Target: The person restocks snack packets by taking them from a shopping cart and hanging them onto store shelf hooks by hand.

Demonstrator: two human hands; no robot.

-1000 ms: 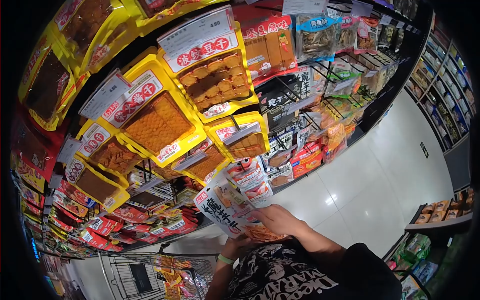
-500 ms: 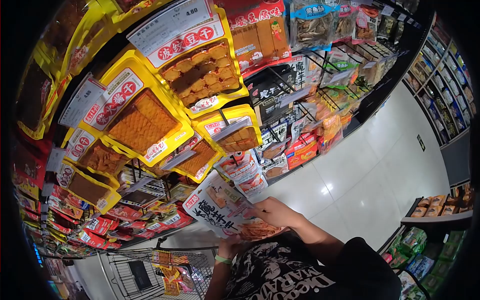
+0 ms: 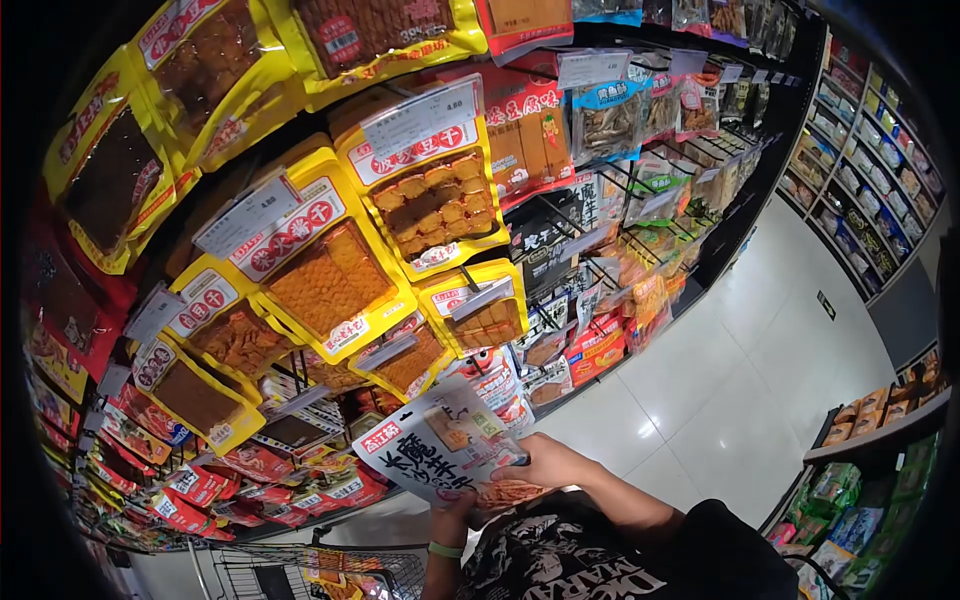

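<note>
Slanting below glossy yellow-bordered plastic packs [image 3: 330, 280], a flat, rectangular white plastic packet [image 3: 430, 435] is grasped low by the left hand [image 3: 455, 510] and along its edge by the right hand [image 3: 550, 464], left of smooth, shiny pale floor tiles [image 3: 700, 400].

A long black display rack [image 3: 765, 205] with metal hooks borders a glossy, pale tiled floor [image 3: 720, 400]. White light gleams off the tiles; a small dark rectangular marking [image 3: 826, 305] lies farther along. Opposite stand tall multi-tiered grey shelving [image 3: 905, 300] and a dark-edged shelf [image 3: 880, 432].
</note>
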